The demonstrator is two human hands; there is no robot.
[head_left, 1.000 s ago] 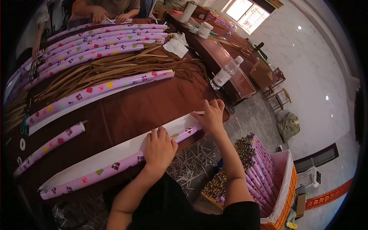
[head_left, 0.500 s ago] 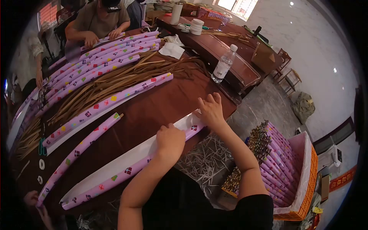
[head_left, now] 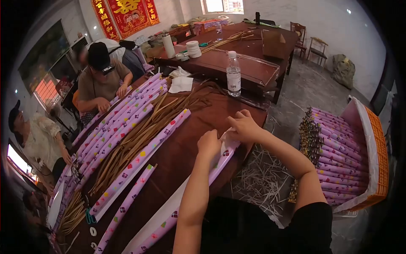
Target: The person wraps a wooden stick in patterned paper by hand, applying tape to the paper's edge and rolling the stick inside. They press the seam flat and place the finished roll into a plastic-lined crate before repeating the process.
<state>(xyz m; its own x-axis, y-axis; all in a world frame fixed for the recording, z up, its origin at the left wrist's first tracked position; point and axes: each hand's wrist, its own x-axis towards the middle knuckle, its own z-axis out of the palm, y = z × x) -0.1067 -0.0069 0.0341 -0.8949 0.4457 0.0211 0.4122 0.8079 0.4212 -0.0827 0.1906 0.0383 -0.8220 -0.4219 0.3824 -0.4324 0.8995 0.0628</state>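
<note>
Both my hands are at the far end of a long pink patterned paper wrap (head_left: 169, 220), whose white inner side shows along its left. My left hand (head_left: 209, 146) is closed on the white edge of the paper. Beside it on the right, my right hand (head_left: 244, 128) pinches the paper's end, its fingers bent. What lies inside the fold is hidden by my hands. To the left are a rolled pink tube (head_left: 127, 203) with a brown tip and a partly wrapped pink roll (head_left: 144, 158) with a white flap. Brown strips (head_left: 139, 139) lie beyond them.
A water bottle (head_left: 233, 76) stands at the table's far edge. A lined orange basket (head_left: 376, 156) with several pink rolls is on the right. Paper shreds (head_left: 264, 182) cover the floor. A seated co-worker (head_left: 101, 80) handles rolls at the far left; another person (head_left: 40, 139) is beside them.
The view has turned, showing more of the room on the left. My left hand has come closer to my right hand at the paper's far end.
</note>
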